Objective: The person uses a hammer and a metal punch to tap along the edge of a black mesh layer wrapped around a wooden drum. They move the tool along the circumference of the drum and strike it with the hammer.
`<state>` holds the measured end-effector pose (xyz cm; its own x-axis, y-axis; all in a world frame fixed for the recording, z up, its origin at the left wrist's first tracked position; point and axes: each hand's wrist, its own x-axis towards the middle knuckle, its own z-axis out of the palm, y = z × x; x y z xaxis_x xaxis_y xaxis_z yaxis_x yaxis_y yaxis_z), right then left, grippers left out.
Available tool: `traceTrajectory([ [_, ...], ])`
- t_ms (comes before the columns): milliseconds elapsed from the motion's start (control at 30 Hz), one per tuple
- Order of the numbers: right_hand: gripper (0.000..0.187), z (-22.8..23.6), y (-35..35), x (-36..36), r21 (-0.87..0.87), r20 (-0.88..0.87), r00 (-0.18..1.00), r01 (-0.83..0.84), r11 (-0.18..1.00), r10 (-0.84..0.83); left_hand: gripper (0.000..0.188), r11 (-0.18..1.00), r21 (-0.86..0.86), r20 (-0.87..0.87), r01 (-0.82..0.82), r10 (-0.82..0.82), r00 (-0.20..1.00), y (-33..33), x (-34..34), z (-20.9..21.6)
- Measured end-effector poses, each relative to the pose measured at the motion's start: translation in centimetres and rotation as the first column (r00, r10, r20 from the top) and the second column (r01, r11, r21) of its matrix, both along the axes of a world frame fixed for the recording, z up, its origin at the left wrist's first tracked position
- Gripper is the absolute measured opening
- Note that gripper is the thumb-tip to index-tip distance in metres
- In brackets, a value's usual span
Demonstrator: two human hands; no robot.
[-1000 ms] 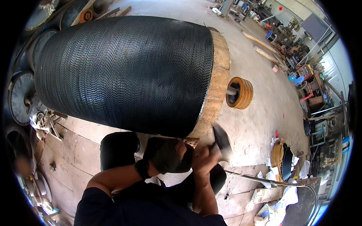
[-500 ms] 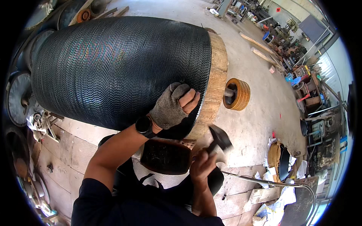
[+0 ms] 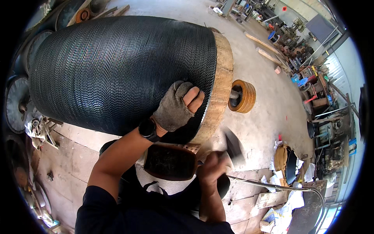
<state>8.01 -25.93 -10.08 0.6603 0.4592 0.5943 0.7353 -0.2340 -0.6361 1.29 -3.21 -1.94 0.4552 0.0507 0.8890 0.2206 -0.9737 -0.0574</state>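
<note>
left hand [image 3: 176, 106]: is resting half-curled on the black drum [image 3: 113, 74]; cannot tell if it's holding anything
right hand [image 3: 213, 167]: is gripping a blurred hammer [image 3: 232, 145] tightly

Grey glove [image 3: 171, 111], black watch [image 3: 147, 130] and dark sleeves [image 3: 95, 197] show.

Glossy ridged roller [image 3: 117, 74], wooden rim [image 3: 221, 74]

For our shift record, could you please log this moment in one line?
left hand: gloved, at black roller | right hand: gripping blurred hammer
</note>
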Motion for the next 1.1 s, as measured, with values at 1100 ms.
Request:
traceTrajectory([
  [1100, 0.015, 1.1, 1.2, 0.8, -0.263, -0.137, 0.986, 0.053, 0.963, -0.091, 0.04, 0.988, -0.019, -0.041, -0.154, 0.153, 0.987, 2.1, 1.1, 3.1],
])
